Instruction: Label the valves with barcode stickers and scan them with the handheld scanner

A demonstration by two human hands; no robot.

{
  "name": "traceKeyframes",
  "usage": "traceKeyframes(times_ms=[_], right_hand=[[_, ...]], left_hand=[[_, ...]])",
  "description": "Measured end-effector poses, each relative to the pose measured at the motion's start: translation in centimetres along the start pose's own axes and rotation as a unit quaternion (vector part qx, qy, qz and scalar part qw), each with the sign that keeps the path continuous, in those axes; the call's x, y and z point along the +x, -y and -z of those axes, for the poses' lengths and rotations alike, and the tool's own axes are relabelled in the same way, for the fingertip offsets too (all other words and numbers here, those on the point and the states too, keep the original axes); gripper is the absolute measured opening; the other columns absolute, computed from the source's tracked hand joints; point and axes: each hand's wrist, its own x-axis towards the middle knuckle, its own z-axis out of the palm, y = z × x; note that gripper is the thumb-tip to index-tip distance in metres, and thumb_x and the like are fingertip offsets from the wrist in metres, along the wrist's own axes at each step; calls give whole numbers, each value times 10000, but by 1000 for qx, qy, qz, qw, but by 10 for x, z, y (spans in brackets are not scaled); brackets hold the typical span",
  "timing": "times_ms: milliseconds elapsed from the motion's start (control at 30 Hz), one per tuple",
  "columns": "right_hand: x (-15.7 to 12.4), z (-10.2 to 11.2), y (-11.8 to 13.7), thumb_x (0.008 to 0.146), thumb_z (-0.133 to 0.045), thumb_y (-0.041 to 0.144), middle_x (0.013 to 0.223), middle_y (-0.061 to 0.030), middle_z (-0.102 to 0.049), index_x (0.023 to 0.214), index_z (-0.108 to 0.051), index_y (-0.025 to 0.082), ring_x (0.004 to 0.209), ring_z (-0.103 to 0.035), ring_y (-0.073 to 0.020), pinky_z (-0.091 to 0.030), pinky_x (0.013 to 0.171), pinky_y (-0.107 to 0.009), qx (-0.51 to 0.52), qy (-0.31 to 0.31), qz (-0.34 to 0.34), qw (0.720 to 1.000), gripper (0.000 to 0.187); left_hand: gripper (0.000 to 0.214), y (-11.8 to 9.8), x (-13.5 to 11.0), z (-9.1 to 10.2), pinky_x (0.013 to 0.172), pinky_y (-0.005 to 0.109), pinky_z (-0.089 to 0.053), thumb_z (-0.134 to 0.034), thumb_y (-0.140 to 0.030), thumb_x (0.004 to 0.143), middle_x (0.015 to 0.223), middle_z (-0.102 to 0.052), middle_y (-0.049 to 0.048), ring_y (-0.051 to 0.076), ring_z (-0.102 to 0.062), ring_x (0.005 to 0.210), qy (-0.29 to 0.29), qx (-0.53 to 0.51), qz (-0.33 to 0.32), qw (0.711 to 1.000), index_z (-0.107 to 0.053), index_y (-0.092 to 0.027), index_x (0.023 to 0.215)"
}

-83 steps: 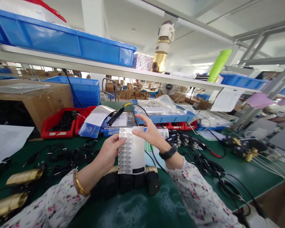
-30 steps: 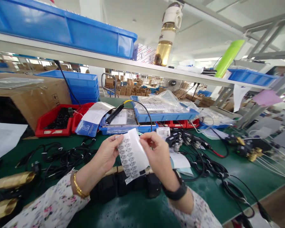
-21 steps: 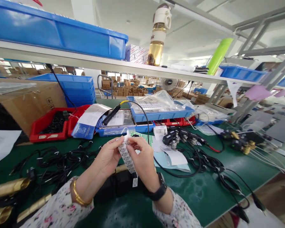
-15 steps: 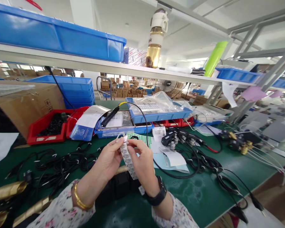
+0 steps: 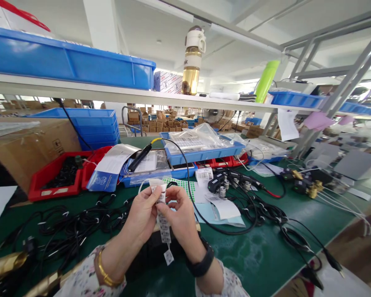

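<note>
A white strip of printed labels (image 5: 164,231) hangs between my hands over the green bench. My left hand (image 5: 144,214) pinches its upper part, thumb on the front. From the right side, my right hand (image 5: 182,218) has its thumb against the strip, with the fingers curled behind. A small square label (image 5: 168,256) dangles below the strip's lower end. Black objects beneath my hands are mostly hidden by them. Just beyond the fingers lies a sheet of green dot stickers (image 5: 184,185).
Coiled black cables (image 5: 89,222) cover the left side, near brass-coloured parts (image 5: 6,266). A red bin (image 5: 55,192) and a blue tray (image 5: 204,154) stand behind. More cables (image 5: 272,220) lie right. A bottle (image 5: 191,62) stands on the shelf (image 5: 173,98) above.
The strip now hangs more upright and lower in view, with a small label showing below it. My right thumb has moved onto the strip's front. The whole view has shifted slightly.
</note>
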Motion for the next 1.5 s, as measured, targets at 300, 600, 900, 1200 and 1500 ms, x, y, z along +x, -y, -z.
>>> traceKeyframes(times_ms=[300, 600, 900, 1200, 1500], right_hand=[[-2, -2, -2, 729, -585, 204, 840, -12, -583, 890, -516, 190, 754, -565, -154, -455, 615, -261, -55, -54, -4, 997, 175], [9, 28, 20, 779, -568, 204, 1112, -69, -566, 1183, -516, 212, 573, -480, -79, -426, 502, -223, -104, 55, 101, 988, 407], [27, 41, 25, 709, -670, 354, 642, 3, -593, 740, -630, 166, 513, -531, -105, -462, 491, -226, -46, 127, -45, 990, 194], [27, 53, 41, 727, -651, 301, 630, 15, -589, 774, -644, 152, 560, -550, -101, -468, 567, -225, 5, 243, -78, 967, 157], [24, 55, 42, 699, -705, 390, 636, 8, -592, 740, -641, 141, 551, -539, -99, -441, 549, -225, 14, 234, -96, 967, 260]], left_hand=[[267, 9, -11, 1, 764, 243, -468, -804, -258, 613, 833, -658, 35, 153, -584, 802, 40, 121, -52, 990, -688, -147, 827], [300, 0, -9, 2, 624, 203, -431, -833, -291, 553, 721, -636, 8, 110, -550, 650, 13, 93, -19, 995, -656, -140, 742], [270, -5, -13, -1, 694, 253, -457, -756, -354, 680, 783, -656, 36, 163, -595, 738, 65, 203, -61, 975, -648, -170, 846], [214, -15, -10, -2, 668, 252, -461, -744, -331, 666, 699, -624, 34, 146, -565, 673, 75, 185, 23, 980, -653, -138, 664], [183, -7, -12, 5, 640, 232, -440, -688, -315, 763, 721, -633, 37, 145, -603, 674, 153, 119, 116, 974, -617, -152, 721]])
